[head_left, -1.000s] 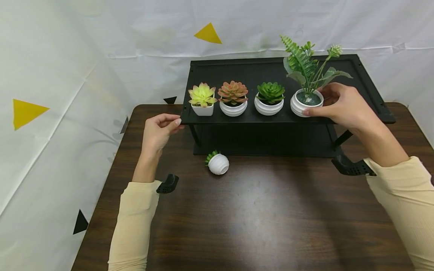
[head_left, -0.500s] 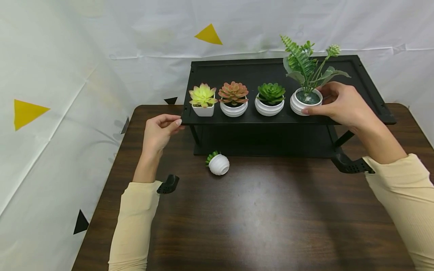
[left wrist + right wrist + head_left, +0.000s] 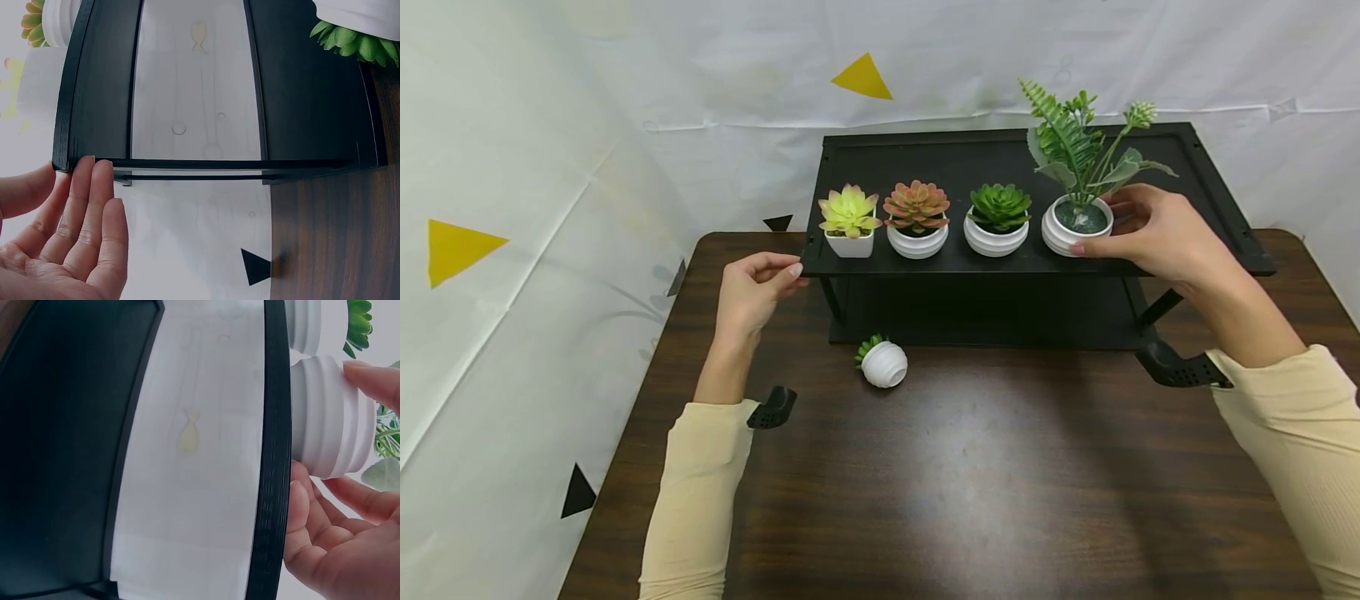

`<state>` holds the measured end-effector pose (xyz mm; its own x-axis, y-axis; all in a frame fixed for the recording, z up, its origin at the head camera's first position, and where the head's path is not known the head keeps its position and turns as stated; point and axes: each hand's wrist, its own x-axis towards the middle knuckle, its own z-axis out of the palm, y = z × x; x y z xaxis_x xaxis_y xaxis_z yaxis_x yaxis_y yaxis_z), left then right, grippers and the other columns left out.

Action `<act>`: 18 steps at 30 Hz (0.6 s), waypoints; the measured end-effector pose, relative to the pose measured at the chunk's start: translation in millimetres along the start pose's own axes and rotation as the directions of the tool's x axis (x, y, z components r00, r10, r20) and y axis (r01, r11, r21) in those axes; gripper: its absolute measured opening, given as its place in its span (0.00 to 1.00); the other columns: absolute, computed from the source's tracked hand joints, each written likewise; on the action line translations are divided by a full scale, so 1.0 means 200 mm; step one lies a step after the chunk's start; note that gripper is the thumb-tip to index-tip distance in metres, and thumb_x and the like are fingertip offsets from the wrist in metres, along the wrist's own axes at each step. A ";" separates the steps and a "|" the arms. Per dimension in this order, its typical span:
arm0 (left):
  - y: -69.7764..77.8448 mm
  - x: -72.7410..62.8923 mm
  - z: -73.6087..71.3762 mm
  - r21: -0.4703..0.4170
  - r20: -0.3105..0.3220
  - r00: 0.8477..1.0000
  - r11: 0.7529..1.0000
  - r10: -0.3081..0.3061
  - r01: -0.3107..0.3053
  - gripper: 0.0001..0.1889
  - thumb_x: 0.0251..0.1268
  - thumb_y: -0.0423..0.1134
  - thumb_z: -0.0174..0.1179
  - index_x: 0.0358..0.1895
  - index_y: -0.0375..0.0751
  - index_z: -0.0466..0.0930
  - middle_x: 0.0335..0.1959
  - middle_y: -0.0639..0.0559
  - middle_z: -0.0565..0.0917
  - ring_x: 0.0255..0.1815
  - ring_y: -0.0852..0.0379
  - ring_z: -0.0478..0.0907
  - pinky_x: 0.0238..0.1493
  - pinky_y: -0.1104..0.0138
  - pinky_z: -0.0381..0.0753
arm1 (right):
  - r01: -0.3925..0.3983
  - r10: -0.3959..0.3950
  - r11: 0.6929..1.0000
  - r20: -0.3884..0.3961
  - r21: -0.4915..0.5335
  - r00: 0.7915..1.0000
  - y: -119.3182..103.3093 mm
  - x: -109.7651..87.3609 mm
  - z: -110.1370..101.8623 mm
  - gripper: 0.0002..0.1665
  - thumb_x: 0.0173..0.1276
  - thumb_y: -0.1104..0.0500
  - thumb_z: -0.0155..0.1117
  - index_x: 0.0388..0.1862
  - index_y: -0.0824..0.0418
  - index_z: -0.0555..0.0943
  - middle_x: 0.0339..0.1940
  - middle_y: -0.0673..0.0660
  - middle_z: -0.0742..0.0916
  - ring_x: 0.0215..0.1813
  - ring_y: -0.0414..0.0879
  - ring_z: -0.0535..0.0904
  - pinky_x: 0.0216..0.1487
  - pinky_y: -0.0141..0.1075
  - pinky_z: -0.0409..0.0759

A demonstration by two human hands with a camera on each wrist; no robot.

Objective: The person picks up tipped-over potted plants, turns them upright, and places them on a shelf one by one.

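My right hand [image 3: 1165,233] holds the white ribbed pot [image 3: 328,419] of a tall leafy plant [image 3: 1075,150], thumb on the near side and fingers round the right. The pot sits at the front of the black two-tier shelf [image 3: 970,158]. At the shelf's front left corner my left hand [image 3: 751,292] pinches the top board's edge, thumb above and fingers beneath in the left wrist view. Left of the tall plant stand a green succulent [image 3: 997,221], an orange-brown succulent [image 3: 916,221] and a yellow succulent [image 3: 848,221] in a row.
A small potted succulent [image 3: 883,364] lies on its side on the dark wooden table [image 3: 970,483], in front of the lower board [image 3: 985,312]. White sheeting [image 3: 737,58] with yellow and black triangles hangs behind and to the left.
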<state>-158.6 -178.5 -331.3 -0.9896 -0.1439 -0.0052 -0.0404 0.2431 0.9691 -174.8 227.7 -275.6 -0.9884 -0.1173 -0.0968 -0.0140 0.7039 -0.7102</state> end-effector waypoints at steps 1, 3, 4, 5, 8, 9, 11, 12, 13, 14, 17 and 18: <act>0.00 0.00 0.00 0.001 -0.001 1.000 1.000 0.001 -0.001 0.12 0.60 0.30 0.59 0.44 0.26 0.79 0.37 0.41 0.81 0.28 0.62 0.82 0.43 0.64 0.80 | 0.000 0.000 1.000 0.006 0.001 1.000 0.00 0.00 0.00 0.43 0.55 0.49 0.70 0.62 0.69 0.63 0.53 0.64 0.72 0.41 0.37 0.71 0.34 0.26 0.69; 0.00 0.00 0.00 0.005 -0.002 1.000 1.000 0.001 -0.001 0.12 0.60 0.30 0.59 0.44 0.26 0.79 0.37 0.40 0.81 0.28 0.64 0.81 0.43 0.64 0.80 | -0.002 0.002 1.000 0.015 -0.013 1.000 0.00 -0.01 -0.01 0.44 0.55 0.48 0.69 0.63 0.69 0.62 0.55 0.65 0.72 0.42 0.39 0.71 0.36 0.29 0.69; 0.00 0.00 0.00 0.007 -0.002 1.000 1.000 0.002 -0.002 0.12 0.60 0.30 0.59 0.44 0.26 0.79 0.37 0.40 0.81 0.28 0.63 0.82 0.43 0.64 0.80 | -0.003 0.003 1.000 0.018 -0.020 1.000 0.01 -0.01 -0.01 0.44 0.55 0.48 0.69 0.63 0.69 0.62 0.55 0.65 0.72 0.43 0.41 0.71 0.37 0.31 0.69; 0.00 0.00 0.00 0.009 -0.002 1.000 1.000 0.003 -0.003 0.12 0.60 0.30 0.59 0.44 0.26 0.79 0.37 0.40 0.81 0.29 0.62 0.82 0.43 0.64 0.80 | -0.005 0.005 1.000 0.021 -0.026 1.000 0.01 -0.02 -0.02 0.45 0.55 0.48 0.69 0.64 0.69 0.62 0.56 0.65 0.72 0.43 0.43 0.71 0.38 0.34 0.69; 0.00 0.00 0.00 0.014 -0.001 1.000 1.000 0.006 -0.006 0.12 0.60 0.30 0.59 0.44 0.26 0.79 0.37 0.40 0.81 0.31 0.59 0.82 0.43 0.64 0.80 | -0.007 0.008 0.999 0.027 -0.040 1.000 0.01 -0.03 -0.03 0.45 0.56 0.47 0.68 0.65 0.68 0.62 0.57 0.65 0.71 0.44 0.47 0.70 0.38 0.36 0.69; 0.00 0.00 0.00 0.014 -0.001 1.000 1.000 0.007 -0.007 0.11 0.60 0.30 0.59 0.44 0.26 0.79 0.37 0.40 0.81 0.31 0.57 0.83 0.42 0.64 0.80 | -0.007 0.008 0.999 0.027 -0.041 1.000 0.01 -0.04 -0.03 0.45 0.56 0.47 0.68 0.65 0.67 0.62 0.56 0.65 0.72 0.43 0.48 0.70 0.38 0.36 0.69; 0.00 0.00 0.00 0.016 -0.001 1.000 1.000 0.007 -0.007 0.11 0.60 0.30 0.59 0.44 0.26 0.79 0.37 0.40 0.81 0.32 0.56 0.83 0.42 0.65 0.80 | -0.007 0.008 0.999 0.028 -0.045 1.000 0.01 -0.04 -0.04 0.44 0.56 0.47 0.68 0.64 0.67 0.63 0.55 0.64 0.72 0.41 0.46 0.70 0.35 0.34 0.69; 0.00 0.00 0.00 0.015 -0.001 1.000 1.000 0.008 -0.008 0.11 0.60 0.30 0.59 0.44 0.26 0.79 0.37 0.40 0.81 0.32 0.56 0.83 0.42 0.65 0.80 | -0.008 0.009 0.999 0.029 -0.049 1.000 0.02 -0.05 -0.04 0.43 0.56 0.47 0.68 0.64 0.67 0.63 0.54 0.63 0.73 0.39 0.45 0.70 0.34 0.33 0.68; 0.00 0.00 0.00 0.013 -0.001 1.000 1.000 0.009 -0.009 0.11 0.60 0.30 0.59 0.44 0.26 0.79 0.37 0.40 0.81 0.32 0.55 0.83 0.43 0.64 0.80 | -0.010 0.011 0.999 0.029 -0.051 1.000 0.02 -0.05 -0.04 0.42 0.56 0.47 0.68 0.63 0.67 0.64 0.53 0.63 0.73 0.38 0.44 0.70 0.33 0.32 0.69; 0.00 0.00 0.00 0.012 0.000 1.000 1.000 0.008 -0.008 0.11 0.60 0.30 0.59 0.44 0.26 0.79 0.37 0.41 0.81 0.32 0.56 0.83 0.43 0.64 0.80 | -0.011 0.013 0.998 0.030 -0.054 0.999 0.02 -0.06 -0.04 0.42 0.56 0.47 0.68 0.63 0.67 0.64 0.52 0.63 0.74 0.37 0.42 0.70 0.32 0.32 0.69; 0.00 0.00 0.00 0.010 0.001 1.000 1.000 0.009 -0.009 0.11 0.60 0.30 0.59 0.44 0.26 0.79 0.36 0.41 0.81 0.32 0.56 0.83 0.43 0.64 0.80 | -0.014 0.016 0.997 0.029 -0.069 0.999 0.02 -0.07 -0.05 0.40 0.57 0.47 0.68 0.61 0.67 0.65 0.49 0.63 0.75 0.34 0.37 0.71 0.32 0.31 0.69; 0.00 0.00 0.00 0.009 0.001 1.000 1.000 0.009 -0.009 0.11 0.60 0.30 0.59 0.44 0.26 0.79 0.36 0.41 0.81 0.32 0.55 0.83 0.43 0.64 0.80 | -0.014 0.016 0.997 0.029 -0.069 0.999 0.02 -0.08 -0.05 0.39 0.57 0.48 0.68 0.61 0.67 0.66 0.49 0.62 0.75 0.33 0.35 0.72 0.32 0.31 0.69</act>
<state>-159.2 -179.0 -331.5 -0.9901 -0.1404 0.0035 -0.0325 0.2529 0.9669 -161.4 239.3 -269.4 -0.9836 -0.1267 -0.1286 -0.0108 0.7523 -0.6587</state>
